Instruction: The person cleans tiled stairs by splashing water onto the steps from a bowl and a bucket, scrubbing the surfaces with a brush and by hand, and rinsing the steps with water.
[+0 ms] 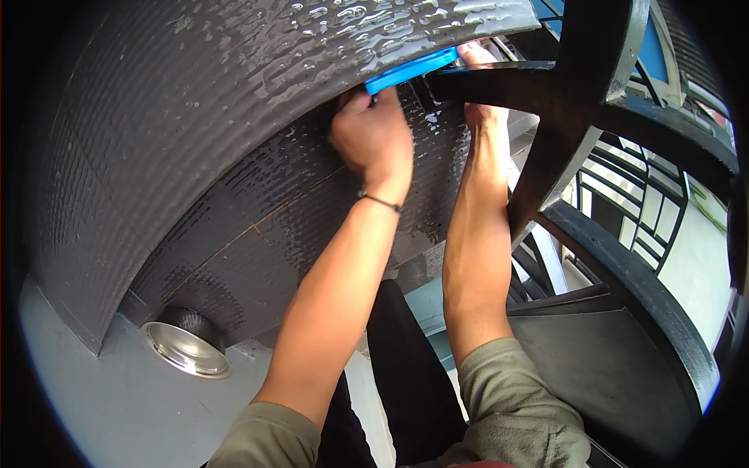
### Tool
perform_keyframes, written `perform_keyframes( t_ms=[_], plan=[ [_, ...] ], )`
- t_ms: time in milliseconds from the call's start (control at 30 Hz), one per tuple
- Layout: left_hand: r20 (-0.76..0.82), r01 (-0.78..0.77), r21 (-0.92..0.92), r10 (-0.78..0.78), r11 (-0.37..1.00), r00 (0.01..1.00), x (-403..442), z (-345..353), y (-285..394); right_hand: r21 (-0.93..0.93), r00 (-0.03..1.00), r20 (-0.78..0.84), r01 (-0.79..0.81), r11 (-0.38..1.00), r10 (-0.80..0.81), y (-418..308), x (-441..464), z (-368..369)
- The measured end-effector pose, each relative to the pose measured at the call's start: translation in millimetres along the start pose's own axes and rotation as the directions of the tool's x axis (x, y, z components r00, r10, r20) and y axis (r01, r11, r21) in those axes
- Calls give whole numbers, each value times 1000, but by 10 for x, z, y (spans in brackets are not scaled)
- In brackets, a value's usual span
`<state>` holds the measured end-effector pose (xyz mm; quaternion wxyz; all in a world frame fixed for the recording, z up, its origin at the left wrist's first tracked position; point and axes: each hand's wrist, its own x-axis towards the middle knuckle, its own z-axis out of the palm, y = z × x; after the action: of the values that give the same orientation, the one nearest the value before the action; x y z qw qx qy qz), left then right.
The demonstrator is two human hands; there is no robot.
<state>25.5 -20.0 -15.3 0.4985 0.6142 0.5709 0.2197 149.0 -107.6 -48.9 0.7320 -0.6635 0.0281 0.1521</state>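
Note:
A long, narrow blue plastic tool (pixel 413 70) lies slanted at the edge of a wet, ribbed dark step (pixel 203 101); its exact kind is unclear. Curled at its left end is my left hand (pixel 370 140), closed, knuckles up, a thin dark band on the wrist. Its fingertips are partly hidden under the step's edge. My right hand (pixel 480 58) reaches behind a black railing bar and has its fingers on the tool's right end. The bar hides part of that hand. Water beads cover the step and the darker tiles (pixel 265 187) below it.
A shiny metal bowl (pixel 187 347) sits at lower left, near the tiled riser, on the grey floor (pixel 140 405). Black metal railing (pixel 538 148) curves close along the right side, around my right arm. A dark flat panel (pixel 601 359) is at lower right.

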Motion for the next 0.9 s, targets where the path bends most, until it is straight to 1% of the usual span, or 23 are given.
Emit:
perform_keyframes(
  t_ms=[67,100,133,167,200,233,267,333,367,433,467,500,533,567,600,633,667,700,733,800,867,900],
  plan=[
    [143,142,-14,-139,990,980,2,-337,174,-111,982,106,-143,983,155,2,66,-63],
    [149,130,-7,-127,992,981,-15,-354,169,-68,984,106,-137,988,144,-9,61,-43],
    [157,102,51,-109,993,982,-31,-316,154,-25,986,105,-129,991,131,-25,52,-26],
    [163,75,106,-92,992,982,-43,-226,162,-34,995,87,-54,998,57,-71,25,-38],
    [172,44,156,-71,987,982,-47,-104,182,174,996,73,-65,983,53,-16,23,-146],
    [119,28,64,-35,998,992,-65,35,272,374,997,58,-68,925,50,65,12,-320],
    [86,-97,151,84,984,993,-113,124,351,379,997,-25,-57,924,71,183,103,-384],
    [145,-11,72,0,997,989,-114,225,423,384,975,-189,-32,923,113,248,204,-349],
    [139,-81,111,65,990,988,-84,236,360,389,955,-244,-65,919,170,265,233,-365],
    [123,23,163,-44,986,991,-30,20,271,242,968,-192,-113,964,161,84,131,-164],
    [117,71,184,-94,980,989,0,-105,228,85,991,-81,-99,991,106,-37,14,-36],
    [143,72,79,-83,994,986,20,-220,124,-71,997,37,-64,995,67,-93,-37,15],
    [171,75,-24,-70,997,983,16,-307,41,-29,995,85,-55,998,57,-84,-11,-20],
    [171,-40,-15,42,999,984,-5,-323,-30,13,990,129,-51,999,49,-69,18,-59],
    [160,-79,38,72,996,985,-41,-293,-11,54,983,178,-58,997,48,-26,39,-90],
    [142,-119,94,105,988,984,-75,-202,73,75,995,94,19,997,-26,78,100,-123],
    [127,-162,142,145,976,981,-91,-86,180,58,999,24,27,998,-29,172,125,-174],
    [145,-105,151,83,983,986,-95,38,256,37,998,-50,35,999,-33,298,130,-293],
    [146,-104,120,86,987,986,-122,142,325,159,998,-61,14,987,-5,254,113,-333],
    [112,-43,75,35,996,993,-134,245,415,397,995,-82,-15,918,52,162,75,-410],
    [99,-45,186,27,981,995,-91,128,356,295,988,-156,67,953,-21,260,145,-253],
    [95,-46,243,24,969,995,-68,31,306,219,991,-127,69,973,-41,147,50,-177]
  ],
)
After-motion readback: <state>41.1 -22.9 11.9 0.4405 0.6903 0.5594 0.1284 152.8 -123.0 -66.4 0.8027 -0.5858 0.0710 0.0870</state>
